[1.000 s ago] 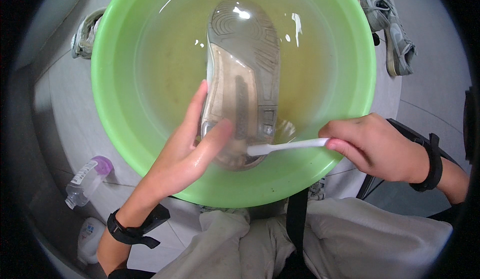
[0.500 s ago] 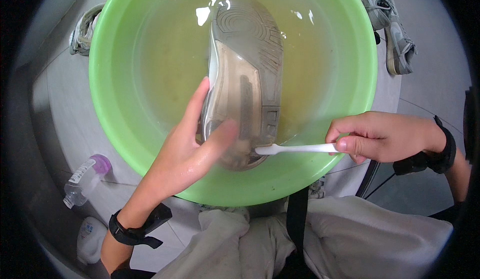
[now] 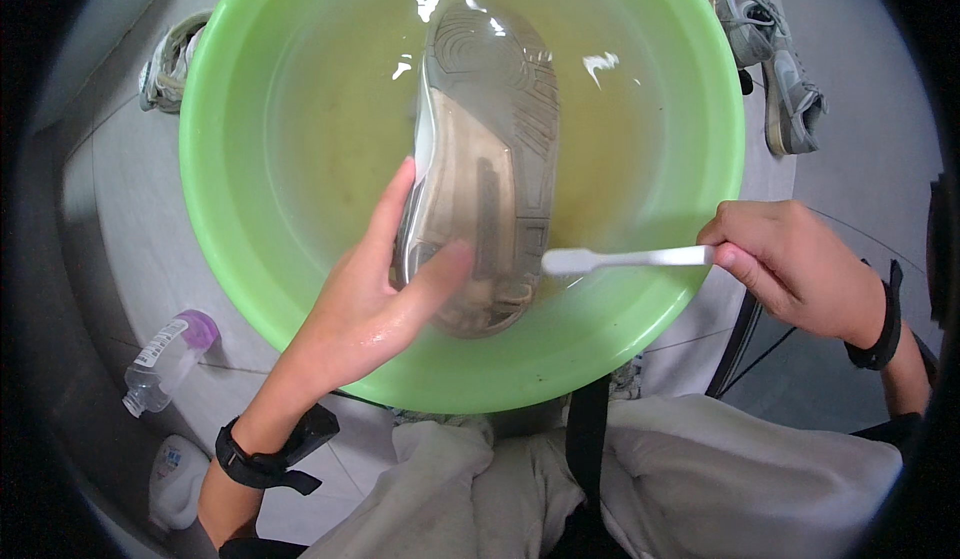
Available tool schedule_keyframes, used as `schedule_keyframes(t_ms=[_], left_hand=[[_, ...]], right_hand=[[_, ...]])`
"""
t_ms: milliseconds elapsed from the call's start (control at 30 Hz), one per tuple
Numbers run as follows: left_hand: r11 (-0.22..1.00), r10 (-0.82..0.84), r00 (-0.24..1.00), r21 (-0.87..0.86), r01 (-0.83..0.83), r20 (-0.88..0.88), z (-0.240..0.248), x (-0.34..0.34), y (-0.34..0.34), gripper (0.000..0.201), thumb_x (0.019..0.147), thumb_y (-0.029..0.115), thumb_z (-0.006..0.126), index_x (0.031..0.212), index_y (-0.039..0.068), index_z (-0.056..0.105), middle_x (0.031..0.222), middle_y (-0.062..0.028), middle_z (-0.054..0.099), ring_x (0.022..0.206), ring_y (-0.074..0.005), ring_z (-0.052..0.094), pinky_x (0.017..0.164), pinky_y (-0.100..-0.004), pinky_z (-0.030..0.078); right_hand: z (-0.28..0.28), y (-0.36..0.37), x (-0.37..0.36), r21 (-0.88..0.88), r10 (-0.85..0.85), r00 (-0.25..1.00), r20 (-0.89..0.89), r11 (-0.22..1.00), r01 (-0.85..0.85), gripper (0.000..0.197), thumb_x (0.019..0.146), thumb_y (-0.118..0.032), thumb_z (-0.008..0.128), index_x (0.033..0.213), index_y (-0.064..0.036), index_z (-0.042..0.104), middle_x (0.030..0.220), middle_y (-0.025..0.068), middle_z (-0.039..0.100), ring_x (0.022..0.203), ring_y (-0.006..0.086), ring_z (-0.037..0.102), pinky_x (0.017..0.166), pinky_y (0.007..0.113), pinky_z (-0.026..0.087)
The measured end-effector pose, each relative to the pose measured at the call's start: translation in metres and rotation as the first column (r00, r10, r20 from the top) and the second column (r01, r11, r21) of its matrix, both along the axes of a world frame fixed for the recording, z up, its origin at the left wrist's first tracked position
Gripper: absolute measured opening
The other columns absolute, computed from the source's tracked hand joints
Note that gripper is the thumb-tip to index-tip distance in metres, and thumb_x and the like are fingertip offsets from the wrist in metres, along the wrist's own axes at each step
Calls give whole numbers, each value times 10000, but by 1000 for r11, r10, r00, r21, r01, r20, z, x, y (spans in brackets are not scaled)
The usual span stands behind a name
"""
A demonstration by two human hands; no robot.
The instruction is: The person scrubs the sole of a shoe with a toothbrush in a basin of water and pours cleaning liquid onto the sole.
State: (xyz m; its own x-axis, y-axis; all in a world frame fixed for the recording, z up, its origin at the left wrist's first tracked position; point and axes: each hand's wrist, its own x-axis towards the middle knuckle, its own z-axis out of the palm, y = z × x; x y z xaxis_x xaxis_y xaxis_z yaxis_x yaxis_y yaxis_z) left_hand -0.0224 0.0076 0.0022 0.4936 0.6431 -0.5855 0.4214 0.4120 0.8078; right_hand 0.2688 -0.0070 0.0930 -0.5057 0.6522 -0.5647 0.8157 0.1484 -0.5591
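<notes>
Basin [image 3: 230, 259]: bright green. Water [image 3: 340, 139]: murky yellow. Shoe sole [image 3: 485, 174]: grey, with concentric curved lines at the toe end and a beige central panel. Brush [image 3: 640, 257]: white. Bottle [image 3: 172, 363]: transparent, with a purple end and a white label [image 3: 162, 344]. Wristbands [image 3: 250, 464]: black. Trousers [image 3: 700, 449]: light grey. Strap [image 3: 588, 439]: black. Floor tiles [image 3: 140, 189]: pale grey, with darker joint lines.

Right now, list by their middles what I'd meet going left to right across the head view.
Clear bottle with purple end → left hand → sole-up shoe → white brush-like tool → right hand.
</notes>
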Motion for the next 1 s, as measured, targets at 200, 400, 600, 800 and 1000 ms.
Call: schedule_keyframes(t_ms=[200,400,600,800,1000], left_hand=[[999,15,999,-28,-14,36,0,-1,1,772,880,331,548,1391,-63,124,1386,-215,309,1279,-259,321,1033,-325,264],[991,75,996,-114,-69,54,2,-2,1,726,900,314,501,1397,-53,121,1391,-201,300,1284,-253,306,1038,-328,253],[983,121,983,-154,-99,138,8,0,6,630,934,287,425,1400,-35,150,1379,-164,332,1272,-221,320,1035,-319,255],[984,128,989,-133,-116,79,-1,-5,1,596,944,297,399,1398,-24,183,1352,-144,365,1239,-199,350,1023,-298,265],[971,166,980,-189,-143,110,5,-2,3,617,929,288,439,1398,-18,181,1333,-147,381,1216,-194,378,1011,-296,280]], right_hand=[[-4,-9,0,-298,-309,949,-55,913,280,130,916,-139,437,968,-24,469,648,114,529,584,248,550,557,343,419],[-6,-10,-2,-389,-390,917,-88,860,329,107,910,-89,425,992,-26,452,614,79,524,555,206,543,539,315,413],[-1,-10,-9,-308,-379,918,-116,893,329,130,893,-98,478,988,-10,492,620,38,524,519,141,502,505,269,390],[-24,6,-65,-257,-472,839,-272,876,409,155,847,-123,604,926,1,556,626,16,501,532,72,428,485,226,334],[-39,7,-66,-241,-379,850,-366,921,307,166,858,-156,615,900,-5,559,624,-3,430,543,68,384,491,225,321]])
